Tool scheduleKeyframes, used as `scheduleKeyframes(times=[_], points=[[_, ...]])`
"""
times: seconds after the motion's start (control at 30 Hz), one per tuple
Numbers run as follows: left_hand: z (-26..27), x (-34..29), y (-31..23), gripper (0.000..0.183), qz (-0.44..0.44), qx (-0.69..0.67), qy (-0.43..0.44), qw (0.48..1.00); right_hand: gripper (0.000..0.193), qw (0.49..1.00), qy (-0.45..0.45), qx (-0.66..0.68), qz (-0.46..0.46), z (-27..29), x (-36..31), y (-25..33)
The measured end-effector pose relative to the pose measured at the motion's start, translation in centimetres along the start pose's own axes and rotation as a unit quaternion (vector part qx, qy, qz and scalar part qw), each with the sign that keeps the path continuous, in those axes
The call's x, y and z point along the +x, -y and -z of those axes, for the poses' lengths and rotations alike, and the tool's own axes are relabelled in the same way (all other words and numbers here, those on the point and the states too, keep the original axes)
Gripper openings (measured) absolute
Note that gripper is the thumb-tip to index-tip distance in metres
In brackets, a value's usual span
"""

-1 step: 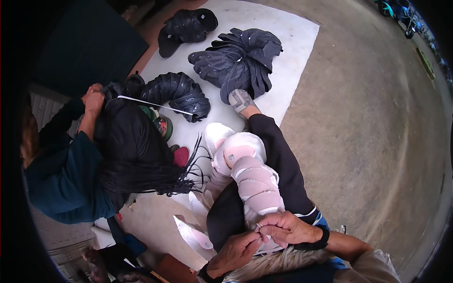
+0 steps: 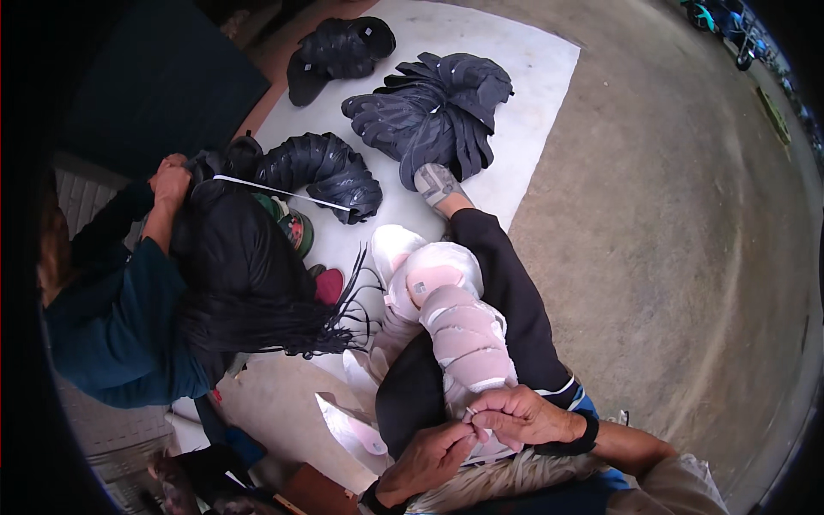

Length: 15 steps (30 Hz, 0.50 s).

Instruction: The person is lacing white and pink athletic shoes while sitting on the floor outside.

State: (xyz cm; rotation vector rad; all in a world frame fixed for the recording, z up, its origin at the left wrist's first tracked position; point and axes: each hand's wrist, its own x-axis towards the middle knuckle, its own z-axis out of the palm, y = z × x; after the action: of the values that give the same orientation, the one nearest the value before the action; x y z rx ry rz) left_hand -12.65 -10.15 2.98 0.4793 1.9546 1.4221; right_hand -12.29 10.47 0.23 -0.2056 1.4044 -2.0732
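A chain of nested pink-and-white shoe uppers (image 2: pixel 468 339) lies across my lap and runs down past my knee to the white sheet. At its near end my right hand (image 2: pixel 528 416) and my left hand (image 2: pixel 427 461) meet, fingertips pinched together. Between them shows a thin pale shoelace end, mostly hidden by the fingers. Under my wrists a bundle of cream laces (image 2: pixel 536 474) spreads over my lap. Both wrists wear dark bands.
Stacks of black shoe uppers (image 2: pixel 433 112) lie on the white sheet (image 2: pixel 536 73) ahead. At the left a co-worker (image 2: pixel 120 318) sits with black laces (image 2: pixel 257 322) over the legs. Loose white-and-pink uppers (image 2: pixel 352 429) lie beside my left knee. Concrete floor (image 2: pixel 652 257) stretches to the right.
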Motion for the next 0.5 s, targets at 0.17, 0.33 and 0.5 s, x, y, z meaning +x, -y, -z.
scheduleKeyframes(times=[0.17,0.33,0.5], points=[[0.34,-0.16,0.30,0.011,0.026,0.013,0.034,0.999,0.014,0.999,0.010,0.021,-0.027,0.04,0.12,0.12],[0.45,-0.22,0.66,0.013,0.042,-0.002,0.032,0.999,0.013,1.000,0.013,0.006,-0.021,0.23,0.40,-0.08],[0.44,0.13,0.38,0.012,0.035,-0.003,0.016,0.999,0.012,1.000,0.012,0.005,-0.010,0.33,0.68,0.07]])
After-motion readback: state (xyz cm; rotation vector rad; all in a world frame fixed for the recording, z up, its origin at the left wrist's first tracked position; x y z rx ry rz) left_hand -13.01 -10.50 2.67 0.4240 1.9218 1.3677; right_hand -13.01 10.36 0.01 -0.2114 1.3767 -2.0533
